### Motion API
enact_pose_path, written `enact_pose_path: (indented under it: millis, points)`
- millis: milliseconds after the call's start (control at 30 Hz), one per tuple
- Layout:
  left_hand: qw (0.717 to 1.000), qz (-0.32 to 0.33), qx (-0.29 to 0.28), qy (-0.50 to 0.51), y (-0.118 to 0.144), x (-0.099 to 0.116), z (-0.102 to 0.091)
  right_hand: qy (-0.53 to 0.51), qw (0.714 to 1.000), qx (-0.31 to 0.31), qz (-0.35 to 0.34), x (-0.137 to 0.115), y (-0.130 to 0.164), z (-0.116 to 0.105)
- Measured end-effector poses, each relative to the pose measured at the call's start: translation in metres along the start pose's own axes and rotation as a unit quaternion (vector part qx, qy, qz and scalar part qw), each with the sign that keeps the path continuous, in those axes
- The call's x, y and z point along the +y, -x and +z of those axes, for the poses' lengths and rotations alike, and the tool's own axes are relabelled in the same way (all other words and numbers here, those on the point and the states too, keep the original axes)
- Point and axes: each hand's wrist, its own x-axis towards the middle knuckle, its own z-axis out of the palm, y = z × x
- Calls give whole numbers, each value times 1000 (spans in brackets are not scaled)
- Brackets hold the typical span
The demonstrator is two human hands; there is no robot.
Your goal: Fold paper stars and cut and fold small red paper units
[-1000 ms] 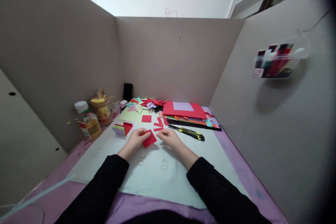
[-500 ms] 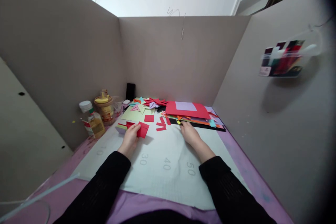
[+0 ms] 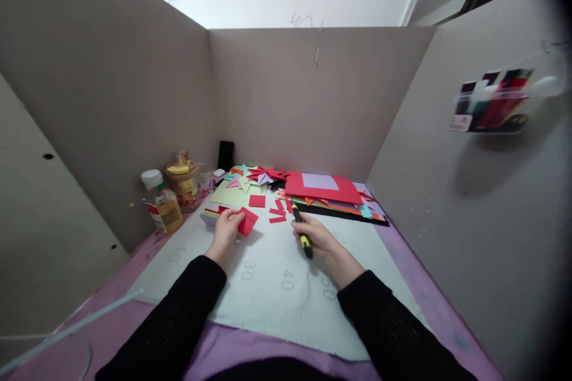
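My left hand (image 3: pixel 227 230) is closed on a small red paper square (image 3: pixel 248 222), which shows a crease line. Between the fingers and thumb of my right hand (image 3: pixel 315 234) is a black and yellow utility knife (image 3: pixel 302 232), its far end pointing toward the paper stack. On the white mat (image 3: pixel 268 286) between the hands lie several narrow red paper strips (image 3: pixel 277 212). Another red square (image 3: pixel 257 201) rests behind them. Just left of my left hand, folded paper pieces (image 3: pixel 209 218) in lilac, green and red are partly hidden by it.
A stack of coloured sheets topped by a red sheet (image 3: pixel 295 186) lies at the back right. Folded paper stars (image 3: pixel 268 175) are heaped at the back. To the left stand a glue bottle (image 3: pixel 168 209), a lidded cup (image 3: pixel 184 187) and a black phone (image 3: pixel 226 156). Grey partitions (image 3: pixel 286 95) enclose the table.
My right hand has picked up the utility knife from beside the paper stack and drawn it nearer. My left hand keeps its red square; the view has shifted slightly.
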Motion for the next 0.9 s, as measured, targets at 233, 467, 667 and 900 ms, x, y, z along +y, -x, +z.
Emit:
enact_pose_path:
  millis: [233, 467, 667, 900]
  points:
    - [998, 18, -6, 52, -4, -2, -3, 506, 825, -107, -227, 12, 9, 17]
    - [1000, 1, -26, 17, 0, -1, 0, 642, 734, -69, -212, 13, 2, 7]
    - [996, -20, -69, -58, 3, 0, 1, 638, 741, -44, -205, 13, -2, -7]
    - [864, 88, -127, -479, 6, -3, -2, 621, 754, -112, -183, 11, -4, -27]
